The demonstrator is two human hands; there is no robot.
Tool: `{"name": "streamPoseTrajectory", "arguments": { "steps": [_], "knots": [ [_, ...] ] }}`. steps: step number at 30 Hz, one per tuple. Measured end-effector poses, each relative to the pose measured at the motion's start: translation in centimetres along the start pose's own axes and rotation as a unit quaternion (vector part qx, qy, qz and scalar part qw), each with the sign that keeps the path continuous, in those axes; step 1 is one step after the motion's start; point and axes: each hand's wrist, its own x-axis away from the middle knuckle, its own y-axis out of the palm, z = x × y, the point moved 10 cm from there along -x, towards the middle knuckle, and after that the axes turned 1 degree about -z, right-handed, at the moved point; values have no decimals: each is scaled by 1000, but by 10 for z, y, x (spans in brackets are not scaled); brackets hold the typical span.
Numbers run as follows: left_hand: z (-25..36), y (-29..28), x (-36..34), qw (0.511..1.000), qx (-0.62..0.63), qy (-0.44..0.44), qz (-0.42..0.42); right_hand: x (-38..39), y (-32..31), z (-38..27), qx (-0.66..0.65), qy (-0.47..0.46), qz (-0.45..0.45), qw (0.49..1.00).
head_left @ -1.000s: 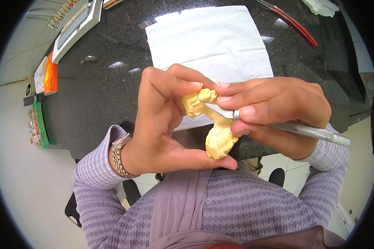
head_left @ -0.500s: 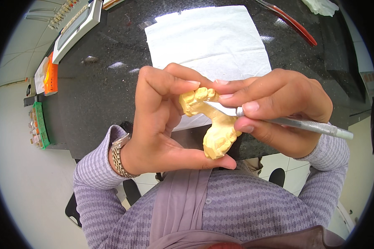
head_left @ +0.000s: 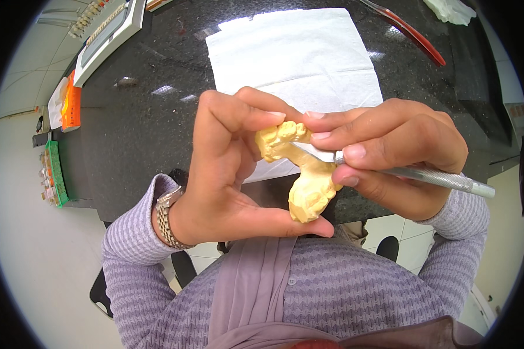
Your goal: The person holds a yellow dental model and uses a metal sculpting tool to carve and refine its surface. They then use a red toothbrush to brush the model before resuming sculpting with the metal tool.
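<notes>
Between the thumb and fingers of my left hand (head_left: 221, 174) is a yellow dental cast (head_left: 308, 174), a horseshoe-shaped arch with molded teeth, held up above the table's near edge. My thumb supports its lower end and my fingertips press its upper end. My right hand (head_left: 402, 154) grips a craft knife (head_left: 425, 176) with a silvery knurled handle. The knife's blade (head_left: 314, 152) lies against the inner side of the arch near the upper teeth. Fingertips of my right hand also touch the cast's right side, partly hiding it.
On the dark speckled table (head_left: 140, 128) lies a white paper sheet (head_left: 291, 52) beyond my hands. A red-handled tool (head_left: 419, 43) and crumpled clear plastic (head_left: 451, 10) are at the far right. At left stand an orange tissue pack (head_left: 71, 107), a green basket (head_left: 56, 174) and a white-framed case (head_left: 108, 41).
The cast and both hands have shifted very slightly to the right. The knife's blade stays at the inner side of the arch, and both grips look the same.
</notes>
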Motion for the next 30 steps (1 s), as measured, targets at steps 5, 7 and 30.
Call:
{"name": "streamPoseTrajectory", "arguments": {
  "steps": [5, 7, 30],
  "knots": [
    [0, 0, 0, 1000, -7, 0, -4, 0, 1, 3, 12, 24, -3, 1000],
    [-1, 1, 0, 1000, -13, -1, -6, 0, 1, 5, 8, 39, -2, 999],
    [-7, -3, 0, 1000, -14, -21, 13, 6, 0, 11, -28, 39, 19, 999]
  ]
}}
